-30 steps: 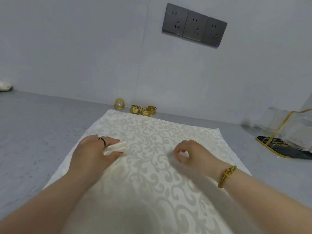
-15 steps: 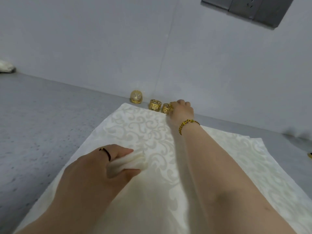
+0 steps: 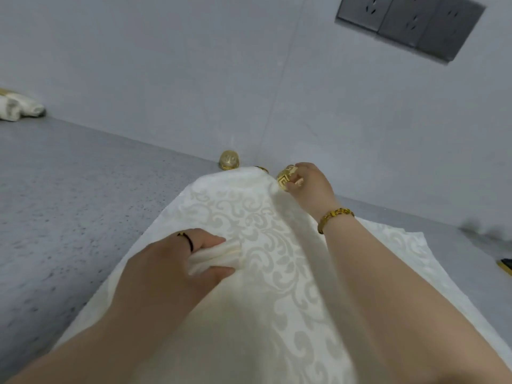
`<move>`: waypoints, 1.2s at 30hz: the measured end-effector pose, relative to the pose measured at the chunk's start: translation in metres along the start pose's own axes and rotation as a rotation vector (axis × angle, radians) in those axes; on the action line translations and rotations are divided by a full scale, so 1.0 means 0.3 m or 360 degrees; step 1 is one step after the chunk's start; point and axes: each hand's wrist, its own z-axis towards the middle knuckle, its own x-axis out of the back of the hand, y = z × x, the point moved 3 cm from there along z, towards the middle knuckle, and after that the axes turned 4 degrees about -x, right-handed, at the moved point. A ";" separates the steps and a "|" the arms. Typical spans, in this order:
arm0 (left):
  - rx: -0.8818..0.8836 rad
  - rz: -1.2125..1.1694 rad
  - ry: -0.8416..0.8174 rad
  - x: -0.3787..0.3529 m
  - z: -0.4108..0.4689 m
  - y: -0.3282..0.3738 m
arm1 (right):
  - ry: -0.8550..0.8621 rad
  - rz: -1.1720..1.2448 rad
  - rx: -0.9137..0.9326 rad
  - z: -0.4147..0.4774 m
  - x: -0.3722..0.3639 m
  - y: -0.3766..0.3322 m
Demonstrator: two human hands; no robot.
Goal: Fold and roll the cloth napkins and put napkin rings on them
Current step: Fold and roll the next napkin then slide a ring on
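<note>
A rolled cream napkin (image 3: 214, 258) pokes out of my left hand (image 3: 177, 268), which grips it over the spread cream damask cloth (image 3: 266, 239). My right hand (image 3: 310, 184) reaches to the cloth's far edge and pinches a gold napkin ring (image 3: 286, 177) with a key pattern. Another gold ring (image 3: 261, 169) peeks over the raised cloth edge beside it. A round gold ornament (image 3: 229, 159) stands just left of that, against the wall.
A rolled napkin bundle (image 3: 16, 108) lies at the far left by the wall. Grey speckled tabletop (image 3: 69, 203) spreads left of the cloth. Dark wall sockets (image 3: 410, 23) hang at upper right. A gold-edged dark object (image 3: 505, 266) shows at the right edge.
My right hand went from beside the roll to the far rings and now has one ring lifted in its fingers. My left hand kept hold of the rolled napkin.
</note>
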 end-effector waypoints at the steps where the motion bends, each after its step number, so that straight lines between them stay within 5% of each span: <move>1: 0.0001 0.0037 -0.0010 0.000 -0.002 0.003 | 0.0032 0.0111 0.0033 -0.043 0.036 -0.012; 7: -0.0160 0.0015 -0.0088 -0.008 -0.040 0.047 | 0.0171 0.0553 -0.0141 -0.325 0.284 0.003; 13: -0.0247 -0.0053 -0.0278 -0.037 -0.084 0.081 | -0.0359 0.0648 -0.0328 -0.653 0.246 -0.006; 18: -0.0247 0.0223 -0.0606 -0.055 -0.100 0.088 | -0.0383 0.0504 -0.0326 -0.718 0.210 -0.003; 21: -0.0302 0.0240 -0.0537 -0.058 -0.101 0.085 | -0.0251 0.0637 -0.0317 -0.728 0.204 -0.024; 28: -0.0182 -0.0246 -0.0212 -0.072 -0.123 0.153 | -0.0264 0.1745 -0.0357 -0.759 0.203 -0.072; 36: 0.0092 -0.0552 -0.0139 -0.087 -0.122 0.160 | -0.0158 0.1903 -0.0223 -0.763 0.199 -0.080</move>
